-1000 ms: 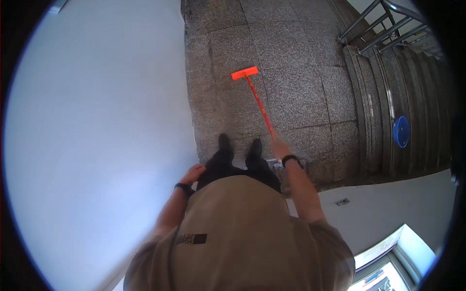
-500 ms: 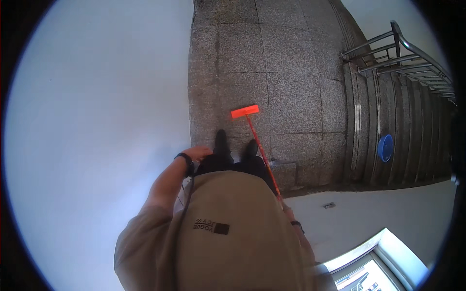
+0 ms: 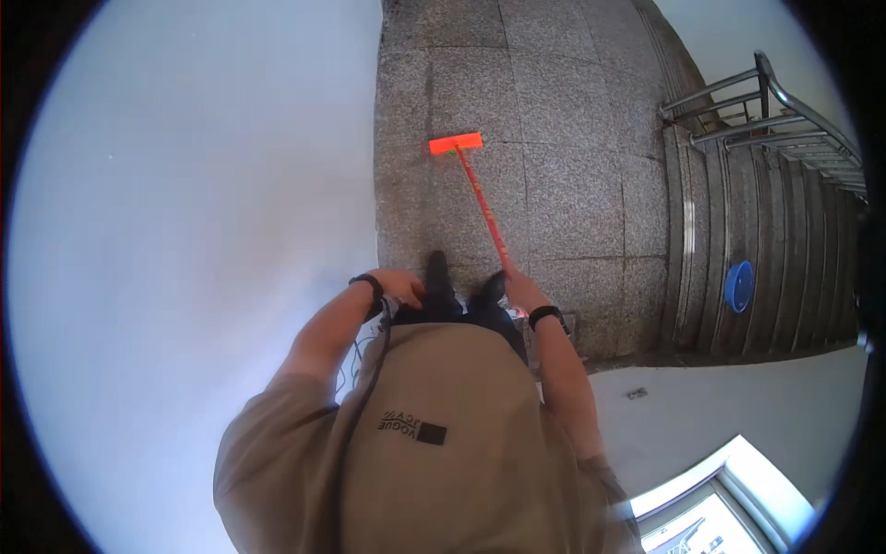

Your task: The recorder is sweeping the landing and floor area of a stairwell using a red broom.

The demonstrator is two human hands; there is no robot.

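Note:
My right hand (image 3: 525, 292) is closed round the red handle of a long-handled broom (image 3: 482, 197). The broom's flat orange head (image 3: 455, 143) rests on the grey speckled floor tiles, well ahead of my dark shoes. The handle slants from the head back toward my right thigh. My left hand (image 3: 402, 286) hangs beside my left leg near the white wall, its fingers loosely bent and holding nothing that I can see. Black bands circle both wrists.
A white wall (image 3: 212, 203) runs along the left. To the right, steps (image 3: 769, 231) go down beside a metal railing (image 3: 784, 97), and a blue basin (image 3: 738, 287) sits on them. Low at the right, a window (image 3: 701, 522) is set in the wall.
The broom head has slid forward over the tiles, away from my feet. My right hand has come forward from beside my hip, still gripping the handle. My left hand stays near my leg.

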